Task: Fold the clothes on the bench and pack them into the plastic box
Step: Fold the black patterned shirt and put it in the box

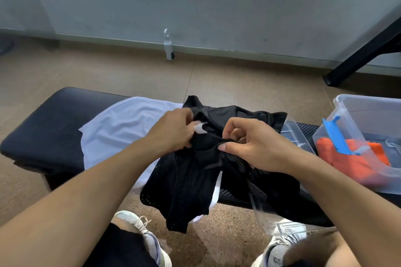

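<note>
In the head view, a crumpled black mesh garment [195, 178] is seen lying across the dark padded bench [50, 128], its lower part draped over the near edge toward the speckled brown floor [227, 76]. The garment's upper edge is pinched by both hands: the left hand [171, 132] is curled round the fabric beside a small white tag [199, 129], and the right hand [249, 145] grips a dark hem between thumb and bent fingers. A white cloth [121, 125] is spread flat on the bench beneath and to the left of the black garment. At the right end, a clear plastic box [368, 108] with a blue latch [334, 134] is seen, with folded orange clothing [351, 158] inside it (a clear lid [297, 134] lies just beside the box). A white spray bottle [168, 46] stands by the far wall, and white sneakers [141, 234] are visible at the bottom
</note>
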`<state>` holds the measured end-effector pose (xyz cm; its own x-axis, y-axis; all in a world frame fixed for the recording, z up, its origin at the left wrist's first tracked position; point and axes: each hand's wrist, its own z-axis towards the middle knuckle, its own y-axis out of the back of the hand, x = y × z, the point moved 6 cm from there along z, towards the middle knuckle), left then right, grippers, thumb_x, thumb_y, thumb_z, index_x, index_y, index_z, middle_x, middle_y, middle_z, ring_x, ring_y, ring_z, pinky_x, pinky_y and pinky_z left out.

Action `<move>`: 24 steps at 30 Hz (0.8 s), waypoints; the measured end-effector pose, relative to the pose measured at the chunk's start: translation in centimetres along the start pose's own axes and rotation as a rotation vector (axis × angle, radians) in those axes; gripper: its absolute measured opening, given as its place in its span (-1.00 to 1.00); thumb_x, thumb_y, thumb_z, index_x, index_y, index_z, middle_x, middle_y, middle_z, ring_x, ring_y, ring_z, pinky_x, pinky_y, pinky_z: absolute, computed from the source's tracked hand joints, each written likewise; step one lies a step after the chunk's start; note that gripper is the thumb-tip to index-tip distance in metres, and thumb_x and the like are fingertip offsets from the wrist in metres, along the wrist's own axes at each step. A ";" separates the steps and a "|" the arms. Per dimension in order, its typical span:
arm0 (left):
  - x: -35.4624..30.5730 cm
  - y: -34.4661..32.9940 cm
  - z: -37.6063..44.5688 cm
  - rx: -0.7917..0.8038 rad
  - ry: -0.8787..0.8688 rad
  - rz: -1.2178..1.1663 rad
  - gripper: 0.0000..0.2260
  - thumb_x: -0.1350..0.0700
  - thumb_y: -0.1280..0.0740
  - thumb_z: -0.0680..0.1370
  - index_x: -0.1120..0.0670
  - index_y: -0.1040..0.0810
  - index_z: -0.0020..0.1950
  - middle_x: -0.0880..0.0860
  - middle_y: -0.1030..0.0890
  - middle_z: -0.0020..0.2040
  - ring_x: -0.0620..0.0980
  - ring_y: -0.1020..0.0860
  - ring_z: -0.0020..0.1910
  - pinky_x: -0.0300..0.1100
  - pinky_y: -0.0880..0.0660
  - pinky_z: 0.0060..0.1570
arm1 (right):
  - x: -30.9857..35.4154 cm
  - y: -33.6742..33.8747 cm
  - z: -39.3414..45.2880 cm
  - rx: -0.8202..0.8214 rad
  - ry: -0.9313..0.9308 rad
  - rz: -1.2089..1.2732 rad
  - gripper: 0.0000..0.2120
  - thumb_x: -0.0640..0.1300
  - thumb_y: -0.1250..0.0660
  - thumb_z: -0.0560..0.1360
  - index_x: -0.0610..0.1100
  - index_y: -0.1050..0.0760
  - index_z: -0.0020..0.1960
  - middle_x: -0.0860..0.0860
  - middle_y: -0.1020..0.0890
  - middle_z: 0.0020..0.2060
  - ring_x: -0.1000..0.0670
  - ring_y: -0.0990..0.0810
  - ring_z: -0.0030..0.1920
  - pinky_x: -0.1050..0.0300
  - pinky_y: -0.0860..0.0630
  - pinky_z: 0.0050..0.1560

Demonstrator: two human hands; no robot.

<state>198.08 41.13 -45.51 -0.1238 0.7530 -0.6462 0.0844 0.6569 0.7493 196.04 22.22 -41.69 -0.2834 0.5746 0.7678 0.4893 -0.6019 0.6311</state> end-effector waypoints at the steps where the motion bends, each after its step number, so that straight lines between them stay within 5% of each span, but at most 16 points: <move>1: -0.5 0.6 0.1 -0.087 -0.055 -0.136 -0.77 -0.05 -0.31 0.59 0.05 -0.45 -0.19 0.03 -0.66 -0.34 0.05 -0.64 -0.38 0.00 -0.63 -0.32 | 0.3 0.2 -0.1 -0.033 -0.003 0.088 -0.85 -0.06 -0.49 0.49 0.01 -0.51 -0.13 -0.07 -0.62 -0.27 0.08 -0.49 -0.48 0.20 -0.43 -0.45; 2: -1.1 1.1 0.0 -0.155 -0.092 -0.273 -0.78 -0.03 -0.33 0.59 0.04 -0.46 -0.19 -0.01 -0.64 -0.32 0.02 -0.62 -0.34 -0.01 -0.63 -0.26 | 0.5 0.5 -0.1 -0.074 -0.001 0.152 -0.84 -0.09 -0.50 0.48 0.00 -0.52 -0.13 -0.09 -0.64 -0.25 0.05 -0.50 -0.49 0.20 -0.45 -0.47; 5: -2.3 3.2 -1.0 -0.375 -0.149 -0.366 -0.82 0.10 -0.39 0.52 0.05 -0.53 -0.27 -0.20 -0.62 -0.17 -0.24 -0.56 -0.14 -0.47 -0.41 -0.11 | 0.9 1.3 0.1 -0.139 0.032 0.186 -0.81 -0.13 -0.56 0.41 0.04 -0.55 -0.13 -0.09 -0.67 -0.23 -0.01 -0.54 -0.39 0.08 -0.52 -0.31; 7: -2.7 4.3 -1.5 -0.444 -0.215 -0.309 -0.77 0.13 -0.41 0.43 0.05 -0.46 -0.40 -0.21 -0.59 0.14 -0.27 -0.46 0.19 -0.47 -0.26 0.16 | 0.6 2.3 0.1 -0.191 0.041 0.186 -0.79 -0.17 -0.56 0.39 0.05 -0.58 -0.11 -0.03 -0.68 -0.23 -0.01 -0.61 -0.30 0.04 -0.56 -0.18; 9: -2.8 4.4 -1.4 -0.340 -0.275 -0.347 -0.74 0.14 -0.35 0.38 0.09 -0.33 -0.44 -0.25 -0.62 0.13 -0.24 -0.44 0.34 -0.36 -0.26 0.25 | -0.1 3.8 0.1 -0.313 0.031 0.183 -0.79 -0.20 -0.55 0.40 0.05 -0.59 -0.10 0.03 -0.68 -0.24 0.03 -0.66 -0.25 0.07 -0.61 -0.14; 10: -2.8 4.2 -1.2 -0.254 -0.281 -0.386 -0.73 0.14 -0.32 0.37 0.11 -0.27 -0.44 -0.27 -0.63 -0.09 -0.25 -0.53 0.24 -0.36 -0.33 0.12 | -0.6 4.5 0.1 -0.382 0.021 0.195 -0.78 -0.21 -0.55 0.40 0.05 -0.59 -0.09 0.05 -0.68 -0.24 0.06 -0.67 -0.24 0.10 -0.61 -0.15; 11: -2.9 3.9 -1.2 -0.181 -0.285 -0.422 -0.74 0.15 -0.28 0.37 0.09 -0.22 -0.42 -0.22 -0.52 -0.35 -0.17 -0.20 0.21 -0.34 -0.34 -0.12 | -1.0 5.1 0.0 -0.443 0.008 0.208 -0.78 -0.21 -0.55 0.40 0.05 -0.60 -0.09 0.06 -0.68 -0.23 0.09 -0.67 -0.23 0.13 -0.60 -0.16; 12: -3.0 3.6 -1.1 -0.125 -0.286 -0.444 -0.74 0.15 -0.26 0.38 0.07 -0.19 -0.41 -0.16 -0.34 -0.47 -0.26 -0.20 -0.32 -0.31 -0.26 -0.31 | -1.5 5.6 0.0 -0.493 -0.003 0.213 -0.77 -0.21 -0.55 0.40 0.06 -0.60 -0.09 0.08 -0.68 -0.23 0.13 -0.67 -0.22 0.18 -0.58 -0.17; 13: -3.1 3.4 -1.2 -0.084 -0.293 -0.465 -0.74 0.16 -0.25 0.38 0.06 -0.19 -0.40 -0.13 -0.24 -0.49 -0.21 -0.18 -0.40 -0.30 -0.18 -0.39 | -1.9 6.0 0.0 -0.529 -0.012 0.206 -0.77 -0.21 -0.55 0.40 0.08 -0.60 -0.08 0.11 -0.68 -0.22 0.15 -0.66 -0.20 0.25 -0.56 -0.18; 17: -2.6 2.3 -0.8 0.119 -0.246 -0.551 -0.72 0.08 -0.46 0.46 0.17 -0.37 -0.13 0.03 -0.50 -0.35 -0.08 -0.45 -0.35 -0.33 -0.39 -0.29 | -2.5 7.1 0.0 -0.618 -0.001 0.100 -0.77 -0.19 -0.52 0.45 0.09 -0.59 -0.03 0.19 -0.67 -0.18 0.26 -0.63 -0.12 0.44 -0.49 -0.16; 19: -1.9 1.5 -0.6 0.212 -0.223 -0.479 -0.60 0.01 -0.58 0.38 0.03 -0.49 0.10 0.00 -0.68 -0.14 -0.07 -0.64 -0.18 -0.26 -0.55 -0.11 | -2.6 7.7 0.0 -0.684 0.009 0.043 -0.80 -0.17 -0.51 0.46 0.09 -0.60 -0.02 0.22 -0.66 -0.16 0.30 -0.62 -0.09 0.51 -0.44 -0.13; 22: -1.3 0.7 -0.2 0.149 -0.274 -0.201 -0.82 0.08 -0.59 0.40 0.02 -0.64 -0.09 0.01 -0.64 -0.22 -0.15 -0.59 -0.24 -0.19 -0.49 -0.15 | -3.6 7.9 0.5 -0.635 -0.070 -0.054 -0.87 -0.03 -0.53 0.44 0.09 -0.62 -0.05 0.21 -0.65 -0.19 0.24 -0.61 -0.12 0.48 -0.41 -0.21; 24: -0.8 1.0 0.1 0.045 -0.252 -0.144 -0.84 0.09 -0.56 0.43 0.00 -0.59 -0.24 -0.11 -0.56 -0.38 -0.24 -0.50 -0.37 -0.27 -0.41 -0.28 | -4.9 7.8 1.0 -0.521 -0.170 -0.152 -0.85 0.10 -0.54 0.40 0.12 -0.62 -0.10 0.19 -0.64 -0.21 0.17 -0.60 -0.15 0.29 -0.48 -0.18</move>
<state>198.41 41.19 -44.24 0.1117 0.6341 -0.7652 0.1285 0.7543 0.6438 202.05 15.25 -40.68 -0.1612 0.7315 0.6625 -0.0302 -0.6746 0.7376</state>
